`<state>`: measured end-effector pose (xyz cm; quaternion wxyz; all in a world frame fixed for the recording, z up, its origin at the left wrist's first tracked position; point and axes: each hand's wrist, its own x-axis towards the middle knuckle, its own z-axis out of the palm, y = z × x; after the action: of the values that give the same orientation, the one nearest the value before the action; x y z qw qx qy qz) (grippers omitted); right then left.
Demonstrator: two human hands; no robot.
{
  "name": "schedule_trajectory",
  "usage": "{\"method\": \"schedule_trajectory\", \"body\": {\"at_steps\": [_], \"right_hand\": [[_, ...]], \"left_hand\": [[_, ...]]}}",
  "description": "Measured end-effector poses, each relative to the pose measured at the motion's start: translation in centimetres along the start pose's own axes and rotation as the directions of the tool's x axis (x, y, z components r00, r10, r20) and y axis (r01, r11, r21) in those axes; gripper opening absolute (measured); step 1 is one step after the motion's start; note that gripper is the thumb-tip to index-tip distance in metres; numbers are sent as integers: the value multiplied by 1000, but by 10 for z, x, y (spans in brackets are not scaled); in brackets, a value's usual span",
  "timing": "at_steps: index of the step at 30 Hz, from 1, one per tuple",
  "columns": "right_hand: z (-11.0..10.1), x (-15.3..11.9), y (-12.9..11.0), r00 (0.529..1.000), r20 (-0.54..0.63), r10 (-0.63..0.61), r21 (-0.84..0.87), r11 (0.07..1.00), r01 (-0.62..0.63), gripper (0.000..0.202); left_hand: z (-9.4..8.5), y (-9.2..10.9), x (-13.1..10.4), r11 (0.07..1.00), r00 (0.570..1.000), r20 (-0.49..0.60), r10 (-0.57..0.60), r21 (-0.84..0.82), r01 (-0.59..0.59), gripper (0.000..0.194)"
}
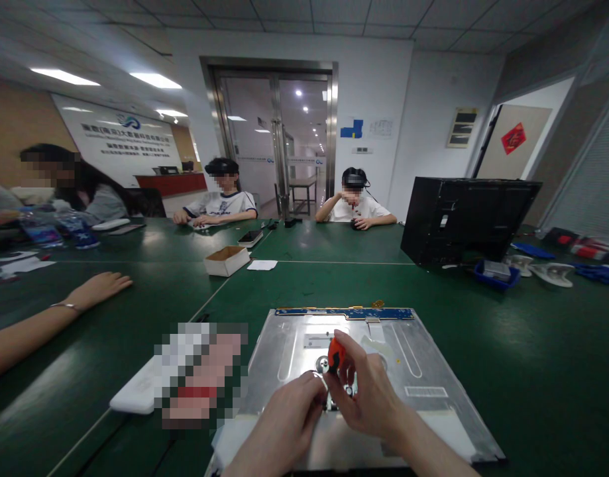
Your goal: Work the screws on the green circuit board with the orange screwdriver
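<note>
A flat silver display panel (pixel 433 371) lies back side up on the green table before me. Along its far edge runs a blue circuit board strip (pixel 324 313). In my right hand (pixel 371 394) is a screwdriver with an orange and black handle (pixel 336 356), held upright between thumb and fingers over the panel's middle. My left hand (pixel 291 414) is closed low beside it, fingertips together near the screwdriver's lower end. Whatever the left fingers pinch is hidden, as is the screwdriver's tip. Small dark metal parts show between the hands.
Left of the panel are a white device (pixel 135 391) and a blurred reddish object (pixel 205 384). A co-worker's forearm (pixel 46 324) rests farther left. Beyond stand an open box (pixel 226 260), a black monitor housing (pixel 453 218) and a blue tray (pixel 498 275). Several people sit around the table.
</note>
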<state>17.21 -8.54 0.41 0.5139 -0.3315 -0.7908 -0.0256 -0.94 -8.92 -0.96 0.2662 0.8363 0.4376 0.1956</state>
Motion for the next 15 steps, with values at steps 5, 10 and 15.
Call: {"method": "schedule_trajectory", "body": {"at_steps": [5,10,15], "right_hand": [[0,-1,-1,1000,26,-1,51,999,0,57],[1,-1,0,1000,12,2,32,999,-2,56],[1,-1,0,1000,-10,-6,39,999,6,55]], "left_hand": [[0,0,0,1000,1000,6,7,-3,-7,20],[1,-1,0,1000,1000,-4,4,9,-4,20],[-1,1,0,1000,1000,-5,-2,21,2,20]]}}
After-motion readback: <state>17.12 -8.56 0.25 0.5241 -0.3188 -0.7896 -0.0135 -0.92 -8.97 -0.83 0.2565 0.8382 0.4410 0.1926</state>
